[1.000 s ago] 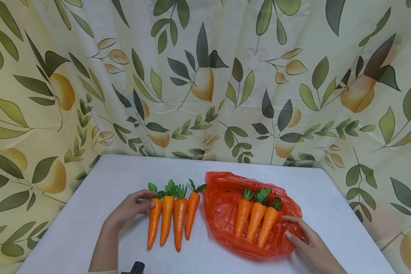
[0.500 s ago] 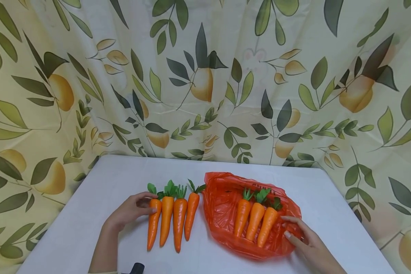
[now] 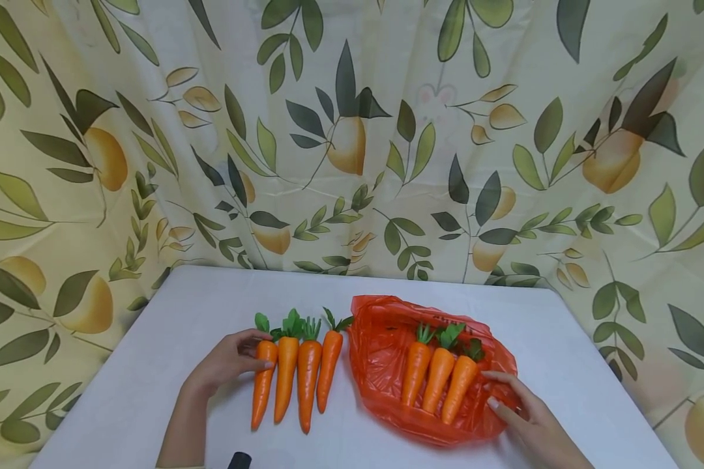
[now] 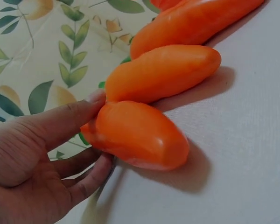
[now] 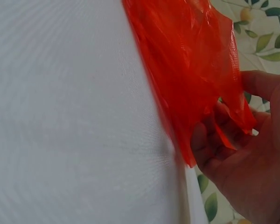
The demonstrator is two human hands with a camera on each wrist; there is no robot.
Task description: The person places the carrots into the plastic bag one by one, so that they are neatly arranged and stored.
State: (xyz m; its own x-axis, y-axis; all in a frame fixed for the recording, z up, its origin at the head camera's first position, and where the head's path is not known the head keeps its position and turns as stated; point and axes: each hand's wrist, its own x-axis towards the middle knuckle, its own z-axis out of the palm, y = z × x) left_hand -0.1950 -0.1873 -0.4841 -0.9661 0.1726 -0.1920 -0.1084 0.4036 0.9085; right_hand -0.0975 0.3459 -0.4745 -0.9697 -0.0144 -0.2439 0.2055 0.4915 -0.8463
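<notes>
On the left of the table, my left hand grips the upper part of the leftmost carrot. Thumb and fingers lie on opposite sides of this carrot in the left wrist view. Three more carrots lie in a row to its right, the closest being a lighter orange carrot. A red plastic bag lies spread on the right, bearing three carrots with green tops, among them a middle carrot. My right hand holds the bag's right edge; in the right wrist view its fingers curl round the thin plastic.
A white cloth covers the table. Behind it hangs a curtain printed with leaves and fruit. A small black object shows at the bottom edge near my left forearm.
My left thumb has moved slightly right, across the leftmost carrot, closing in on it. The right hand, the bag and the other carrots look unmoved.
</notes>
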